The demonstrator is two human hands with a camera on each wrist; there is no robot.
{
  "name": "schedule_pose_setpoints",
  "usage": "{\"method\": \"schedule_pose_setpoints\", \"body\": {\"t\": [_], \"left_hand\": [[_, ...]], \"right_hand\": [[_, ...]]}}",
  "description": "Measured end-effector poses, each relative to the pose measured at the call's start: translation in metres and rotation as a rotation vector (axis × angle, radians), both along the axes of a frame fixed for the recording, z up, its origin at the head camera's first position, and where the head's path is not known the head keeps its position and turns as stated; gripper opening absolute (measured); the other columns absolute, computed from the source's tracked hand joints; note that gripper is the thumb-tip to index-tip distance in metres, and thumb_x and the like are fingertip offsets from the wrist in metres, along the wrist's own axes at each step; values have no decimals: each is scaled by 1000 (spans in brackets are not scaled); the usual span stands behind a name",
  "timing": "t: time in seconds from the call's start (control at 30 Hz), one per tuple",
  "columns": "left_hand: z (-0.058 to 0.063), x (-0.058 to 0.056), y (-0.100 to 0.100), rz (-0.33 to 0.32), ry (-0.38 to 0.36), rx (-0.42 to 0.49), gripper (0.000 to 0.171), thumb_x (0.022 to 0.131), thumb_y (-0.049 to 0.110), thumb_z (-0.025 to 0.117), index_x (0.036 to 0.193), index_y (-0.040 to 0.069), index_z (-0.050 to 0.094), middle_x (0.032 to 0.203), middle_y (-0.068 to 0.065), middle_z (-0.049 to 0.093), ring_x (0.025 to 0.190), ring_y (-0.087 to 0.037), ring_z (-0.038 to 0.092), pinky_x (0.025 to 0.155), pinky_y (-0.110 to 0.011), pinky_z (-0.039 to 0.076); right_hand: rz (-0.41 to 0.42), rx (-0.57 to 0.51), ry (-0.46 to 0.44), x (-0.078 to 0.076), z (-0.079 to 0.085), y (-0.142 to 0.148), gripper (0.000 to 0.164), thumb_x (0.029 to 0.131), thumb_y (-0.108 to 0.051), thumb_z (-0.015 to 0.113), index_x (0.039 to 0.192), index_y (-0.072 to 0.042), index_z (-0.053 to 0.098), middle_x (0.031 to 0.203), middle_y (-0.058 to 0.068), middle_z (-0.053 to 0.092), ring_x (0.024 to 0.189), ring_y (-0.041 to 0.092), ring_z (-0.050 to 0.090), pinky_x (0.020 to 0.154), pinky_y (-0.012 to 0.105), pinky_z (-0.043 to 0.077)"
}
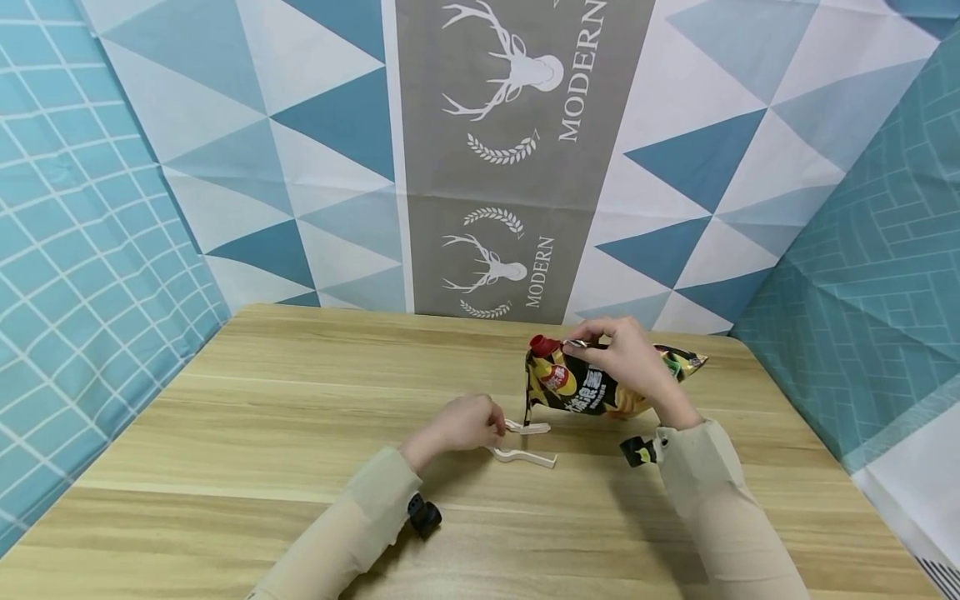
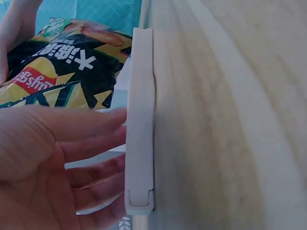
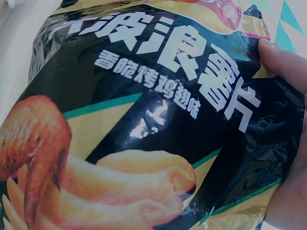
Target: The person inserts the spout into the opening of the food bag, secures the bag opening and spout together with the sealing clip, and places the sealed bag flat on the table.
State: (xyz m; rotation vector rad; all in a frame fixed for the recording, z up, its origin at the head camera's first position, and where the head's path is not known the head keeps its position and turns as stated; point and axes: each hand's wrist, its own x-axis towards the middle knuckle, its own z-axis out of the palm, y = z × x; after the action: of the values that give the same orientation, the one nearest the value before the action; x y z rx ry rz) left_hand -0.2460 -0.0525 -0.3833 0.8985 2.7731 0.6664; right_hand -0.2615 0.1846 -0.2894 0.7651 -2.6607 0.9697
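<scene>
In my right hand (image 1: 626, 358) is a black and gold potato chip bag (image 1: 581, 390), gripped by its upper edge. The right wrist view shows the thumb (image 3: 283, 62) lying on the bag's glossy front. My left hand (image 1: 461, 425) is low over the table, left of the bag. Its fingertips are right at two slim white bag clips, the farther clip (image 1: 531, 429) and the nearer clip (image 1: 528, 457). From the left wrist, the fingers (image 2: 98, 143) reach loosely extended to the side of a long white clip (image 2: 140, 120).
A red cap-like piece (image 1: 543, 345) shows at the bag's upper left corner. Everything sits on a wood-grain table (image 1: 300, 400). A patterned wall cloth (image 1: 487, 167) stands behind the table's back edge, with blue tiled cloth (image 1: 90, 217) to the left.
</scene>
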Motion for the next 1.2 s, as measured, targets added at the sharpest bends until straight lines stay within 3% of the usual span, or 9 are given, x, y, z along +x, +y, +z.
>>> {"method": "schedule_pose_setpoints", "body": {"t": [0.2,0.43,0.77,0.93,1.2], "left_hand": [[3,2,-4,-84,-33,-61,18,70,16,75,87,16,68,90,1,56,77,-11,50,72,-27,42],[1,3,-5,-137,60,-92,14,71,3,70,73,16,68,87,3,54,79,-12,51,76,-27,44],[6,-7,-19,-9,72,-51,19,71,-3,67,72,15,61,85,1,60,81,-16,54,78,-36,45],[15,-14,-32,4,51,16,18,70,-4,66,73,12,63,83,-1,63,80,-16,54,76,-34,45],[28,-22,-53,33,132,94,15,74,-2,65,79,12,64,91,-5,66,92,-24,60,84,-39,47]], "right_hand": [[-29,-11,-12,-2,0,2,9,83,-24,67,87,-17,70,82,-2,65,75,15,54,66,32,44],[-38,-15,-5,-3,-1,5,11,82,-24,67,88,-16,70,85,1,66,75,15,55,66,32,44],[-51,-29,7,-4,0,8,12,82,-24,68,90,-16,71,84,0,66,74,13,55,65,30,42],[-47,-21,2,-3,0,6,11,82,-24,68,90,-17,70,82,-1,65,73,14,54,63,30,41],[-42,-15,-14,-3,1,4,10,83,-23,67,90,-18,70,81,-1,65,73,16,54,64,32,43]]}}
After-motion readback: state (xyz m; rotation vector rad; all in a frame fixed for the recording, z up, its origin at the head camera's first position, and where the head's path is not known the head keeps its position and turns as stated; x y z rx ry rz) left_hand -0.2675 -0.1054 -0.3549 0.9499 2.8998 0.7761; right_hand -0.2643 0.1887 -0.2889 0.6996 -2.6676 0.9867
